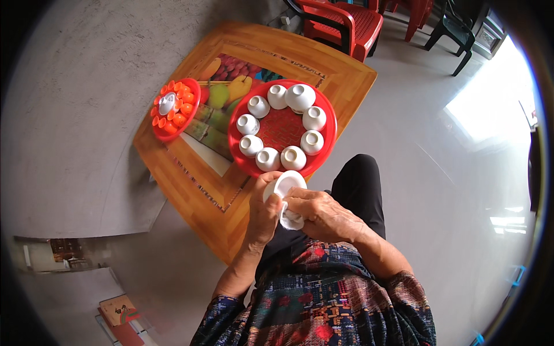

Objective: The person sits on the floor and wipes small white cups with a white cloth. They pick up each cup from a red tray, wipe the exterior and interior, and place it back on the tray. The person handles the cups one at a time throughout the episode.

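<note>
In front of my lap, my left hand point(264, 210) is wrapped round a white cup point(288, 180), its mouth tilted up. My right hand point(323, 215) has its fingers closed on a crumpled white cloth point(292, 220), pressed against the lower part of the cup's opening; it may be paper. Just beyond both hands lies a round red tray point(330, 122). Several white cups point(293, 157) form a ring on it, turned bottom up. One cup point(300, 97) at the far side looks bigger than the others.
The trays stand on a wooden table point(340, 63) with a fruit picture on its top. To the left is a smaller red tray point(197, 95) of orange cups point(179, 119) around a white lidded pot point(167, 104). Behind the table are a red chair point(363, 26) and a dark green chair point(456, 30).
</note>
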Motion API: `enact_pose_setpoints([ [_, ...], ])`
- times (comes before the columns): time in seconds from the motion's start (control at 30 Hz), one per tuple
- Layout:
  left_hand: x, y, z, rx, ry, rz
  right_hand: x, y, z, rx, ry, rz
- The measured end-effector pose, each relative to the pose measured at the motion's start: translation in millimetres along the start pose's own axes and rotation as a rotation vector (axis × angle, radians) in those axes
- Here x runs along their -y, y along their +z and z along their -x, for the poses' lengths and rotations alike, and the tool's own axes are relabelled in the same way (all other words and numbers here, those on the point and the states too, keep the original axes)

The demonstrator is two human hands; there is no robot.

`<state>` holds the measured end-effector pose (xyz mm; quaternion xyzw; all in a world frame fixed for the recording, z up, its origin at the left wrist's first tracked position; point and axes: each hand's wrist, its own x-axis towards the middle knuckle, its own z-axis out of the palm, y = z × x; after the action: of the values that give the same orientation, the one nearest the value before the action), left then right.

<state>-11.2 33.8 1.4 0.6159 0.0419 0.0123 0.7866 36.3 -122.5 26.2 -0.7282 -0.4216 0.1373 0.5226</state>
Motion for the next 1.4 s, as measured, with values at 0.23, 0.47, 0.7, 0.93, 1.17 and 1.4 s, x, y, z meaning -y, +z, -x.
enact_pose_setpoints([
  [0.23, -15, -36, -13, -0.056, -0.065, 0.601, -1, -25, 20, 0.035, 0.001, -0.293],
  [0.47, -41, -30, -62, -0.071, 0.003, 0.161, -11, -24, 32, -0.121, 0.258, -0.407],
  [0.7, -14, -35, -111, -0.155, 0.218, -0.604, -16, -28, 41, -0.164, 0.462, -0.444],
  [0.93, 5, -39, -135, -0.094, 0.191, -0.495, -25, -29, 44, -0.245, 0.408, -0.617],
  [1.17, -13, -42, -116, 0.024, -0.196, 0.585, -37, -28, 44, -0.339, 0.483, -0.744],
  [1.4, -11, -46, -126, -0.168, -0.071, 0.204, -39, -22, 40, -0.338, 0.518, -0.818],
])
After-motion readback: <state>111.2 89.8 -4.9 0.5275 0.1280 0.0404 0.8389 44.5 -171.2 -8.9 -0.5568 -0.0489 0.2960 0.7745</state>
